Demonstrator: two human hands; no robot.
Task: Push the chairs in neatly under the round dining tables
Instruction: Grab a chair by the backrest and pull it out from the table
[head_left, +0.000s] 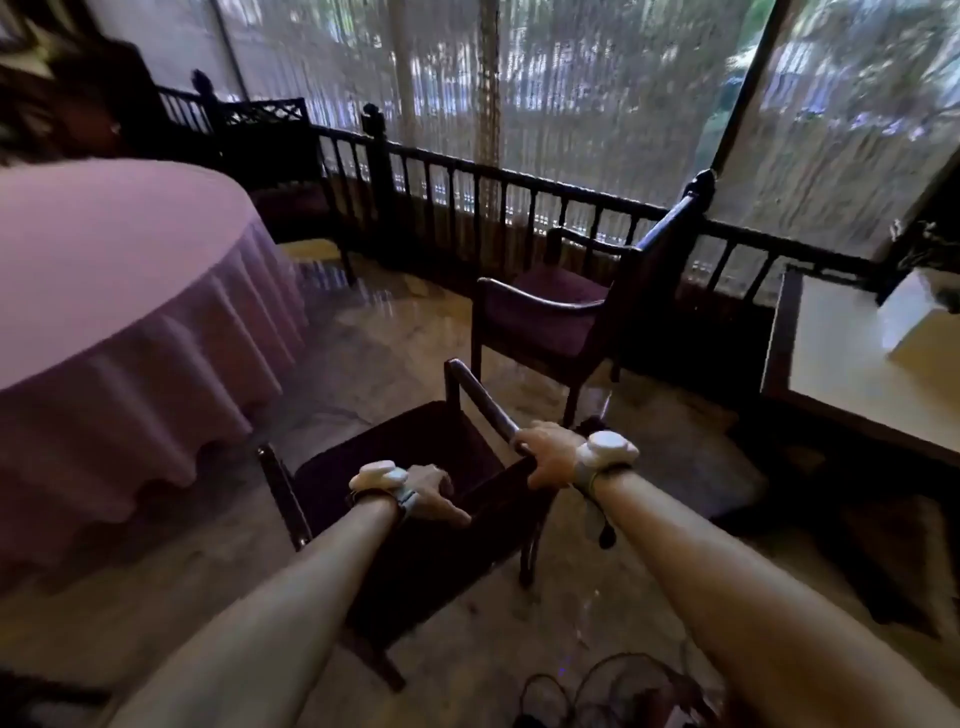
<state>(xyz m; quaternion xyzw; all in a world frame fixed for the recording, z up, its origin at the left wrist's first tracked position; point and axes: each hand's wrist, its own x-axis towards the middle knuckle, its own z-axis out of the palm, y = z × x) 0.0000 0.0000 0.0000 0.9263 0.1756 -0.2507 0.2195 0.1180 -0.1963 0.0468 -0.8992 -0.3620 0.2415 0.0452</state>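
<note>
Gleaming tiled floor (363, 358), dark railing (519, 187); hands gripping chair (415, 447)

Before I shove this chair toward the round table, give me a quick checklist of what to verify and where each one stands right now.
1. Left hand gripping the top of the near chair's back: ok.
2. Right hand gripping its armrest end: ok.
3. Floor between chair and the round table free of obstacles: ok, as far as visible.
4. Chair squared to the table: not ok, it sits angled.
5. Second chair by the railing tucked in: not ok, it stands away from the table.
6. Cables on the floor clear of your feet: cannot tell.
</note>
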